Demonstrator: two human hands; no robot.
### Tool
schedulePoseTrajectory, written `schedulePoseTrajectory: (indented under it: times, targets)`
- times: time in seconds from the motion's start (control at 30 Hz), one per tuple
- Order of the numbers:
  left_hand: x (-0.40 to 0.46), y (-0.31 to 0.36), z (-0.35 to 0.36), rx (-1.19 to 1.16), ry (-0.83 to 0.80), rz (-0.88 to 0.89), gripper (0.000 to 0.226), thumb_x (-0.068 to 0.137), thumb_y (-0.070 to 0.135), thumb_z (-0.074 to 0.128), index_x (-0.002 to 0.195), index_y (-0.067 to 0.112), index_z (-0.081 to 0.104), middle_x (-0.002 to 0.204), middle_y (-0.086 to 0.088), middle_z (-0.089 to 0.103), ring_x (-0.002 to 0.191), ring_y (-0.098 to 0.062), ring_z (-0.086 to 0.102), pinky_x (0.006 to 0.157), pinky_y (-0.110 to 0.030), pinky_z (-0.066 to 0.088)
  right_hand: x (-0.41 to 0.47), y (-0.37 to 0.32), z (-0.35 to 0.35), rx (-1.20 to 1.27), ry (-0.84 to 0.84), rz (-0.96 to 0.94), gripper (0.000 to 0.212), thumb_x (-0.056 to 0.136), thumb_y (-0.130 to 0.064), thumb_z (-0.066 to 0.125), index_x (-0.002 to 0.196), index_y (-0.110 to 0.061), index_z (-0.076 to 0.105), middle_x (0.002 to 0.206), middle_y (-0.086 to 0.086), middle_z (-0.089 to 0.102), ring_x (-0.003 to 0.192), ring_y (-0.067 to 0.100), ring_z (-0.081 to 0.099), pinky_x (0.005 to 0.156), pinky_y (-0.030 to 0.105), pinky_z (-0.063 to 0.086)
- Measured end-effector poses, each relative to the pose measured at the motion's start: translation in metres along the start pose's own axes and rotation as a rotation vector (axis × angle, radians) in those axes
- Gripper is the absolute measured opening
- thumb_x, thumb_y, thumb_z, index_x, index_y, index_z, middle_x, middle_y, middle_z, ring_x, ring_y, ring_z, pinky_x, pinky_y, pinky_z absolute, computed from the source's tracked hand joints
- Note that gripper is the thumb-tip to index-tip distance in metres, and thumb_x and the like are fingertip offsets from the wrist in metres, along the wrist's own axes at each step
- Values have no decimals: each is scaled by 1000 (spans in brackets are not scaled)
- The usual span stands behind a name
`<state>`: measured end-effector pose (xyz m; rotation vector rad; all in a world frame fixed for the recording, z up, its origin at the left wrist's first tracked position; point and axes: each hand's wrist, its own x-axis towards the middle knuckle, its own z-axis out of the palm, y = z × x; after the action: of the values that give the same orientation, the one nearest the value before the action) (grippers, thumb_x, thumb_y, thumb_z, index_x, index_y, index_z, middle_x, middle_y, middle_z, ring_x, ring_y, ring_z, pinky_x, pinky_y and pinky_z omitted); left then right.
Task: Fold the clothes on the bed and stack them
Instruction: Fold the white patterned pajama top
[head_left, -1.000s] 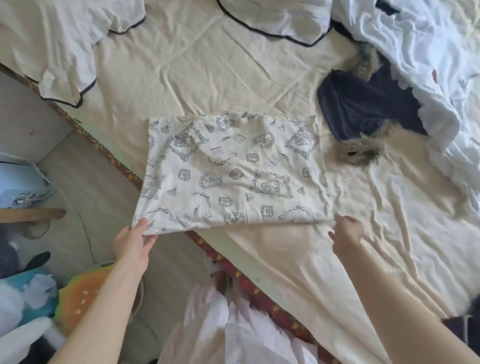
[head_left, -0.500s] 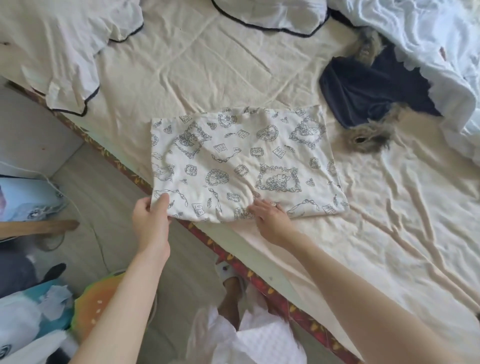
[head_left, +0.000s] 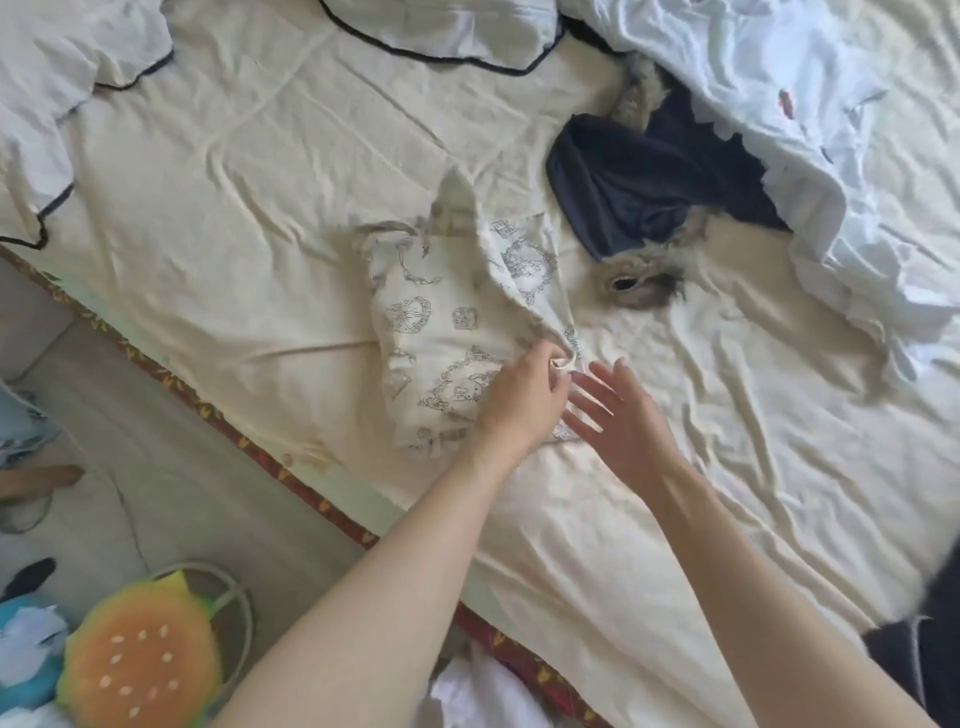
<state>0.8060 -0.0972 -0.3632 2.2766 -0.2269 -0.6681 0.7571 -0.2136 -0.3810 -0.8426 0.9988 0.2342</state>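
Note:
A cream garment with a grey printed pattern (head_left: 441, 332) lies on the cream bed sheet (head_left: 249, 218) near the bed's front edge, its left part folded over to the right. My left hand (head_left: 524, 395) pinches the folded-over corner of the printed garment at its right side. My right hand (head_left: 618, 415) hovers just to the right of it, fingers spread and holding nothing. A dark navy garment with fur trim (head_left: 639, 187) lies crumpled farther back on the right.
White bedding (head_left: 810, 104) is heaped at the back right. White pillows with black piping (head_left: 62, 62) lie at the back left. The bed's patterned red edge (head_left: 322, 509) runs diagonally; the floor at left holds a burger-shaped cushion (head_left: 140, 660).
My left hand has carried the garment's left side over to the right, folding it to about half its width. My right hand let go of the front edge and moved right.

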Motion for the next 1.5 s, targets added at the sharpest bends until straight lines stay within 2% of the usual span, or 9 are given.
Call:
schedulePoseTrajectory:
  times: [0.2, 0.33, 0.43, 0.73, 0.9, 1.0, 1.23, 1.37, 1.5]
  targets:
    - [-34, -50, 15, 308, 53, 125, 39, 86, 2, 59, 124, 8, 58, 135, -10, 54, 134, -30, 40, 111, -45, 26, 24, 5, -16, -247, -26, 72, 30, 96, -37, 52, 112, -12, 58, 85, 0, 66, 84, 17, 63, 81, 32, 51]
    - [-54, -90, -9, 486, 174, -9, 55, 78, 3, 71, 129, 7, 54, 143, -20, 42, 136, -41, 32, 108, -57, 30, 42, 1, 2, -373, 34, 58, 40, 92, -22, 62, 124, -1, 52, 96, 13, 58, 68, 14, 62, 55, 25, 53]
    - [-58, -107, -16, 473, 147, -44, 59, 79, -2, 68, 134, 8, 50, 149, -21, 31, 139, -41, 26, 111, -52, 30, 50, 0, 16, -395, 136, 38, 9, 85, -1, 63, 93, -2, 60, 72, 7, 54, 55, 15, 55, 39, 19, 43]
    - [-60, -113, 9, 580, -129, -46, 59, 99, 39, 39, 150, 33, 11, 153, 3, -23, 138, -25, -31, 117, -46, 0, 36, 19, -35, -580, 185, -159, 20, 84, -1, 55, 67, -10, 49, 62, 0, 39, 59, 11, 36, 57, 27, 29]
    - [-60, -106, 7, 252, 171, 53, 37, 96, 14, 51, 133, 11, 53, 150, -13, 33, 143, -32, 20, 116, -32, 19, 47, 28, -41, -666, 223, -130, 24, 85, -3, 55, 65, -12, 46, 63, 1, 38, 59, 14, 35, 54, 25, 27]
    - [-52, -113, -3, -71, 394, -208, 38, 93, 10, 56, 129, 3, 49, 131, -14, 45, 123, -23, 43, 101, -9, 26, 53, 27, -36, -808, 192, -154, 6, 84, -13, 61, 84, -7, 60, 88, 12, 55, 79, 22, 51, 69, 34, 39]
    - [-37, -127, -10, -883, 178, -726, 38, 91, 25, 61, 124, 10, 51, 118, -7, 64, 97, -17, 64, 78, -31, 53, 63, 16, -30, -706, 120, -45, 49, 86, -27, 69, 124, -6, 47, 111, 5, 53, 79, 11, 55, 62, 22, 44]
    - [-40, -124, -20, -1064, 160, -740, 32, 89, 13, 61, 119, 5, 55, 94, -5, 72, 76, -14, 69, 59, -26, 53, 58, 18, -30, -744, 98, 20, 14, 84, -17, 69, 80, -6, 62, 72, 5, 55, 65, 17, 54, 57, 24, 41]
    - [-64, -122, -27, -1102, 144, -736, 28, 88, 5, 60, 115, -2, 56, 88, -7, 73, 65, -11, 67, 46, -22, 48, 37, 20, -40, -583, 82, 92, 9, 86, -10, 66, 86, -1, 65, 76, 7, 64, 65, 16, 61, 63, 29, 51]
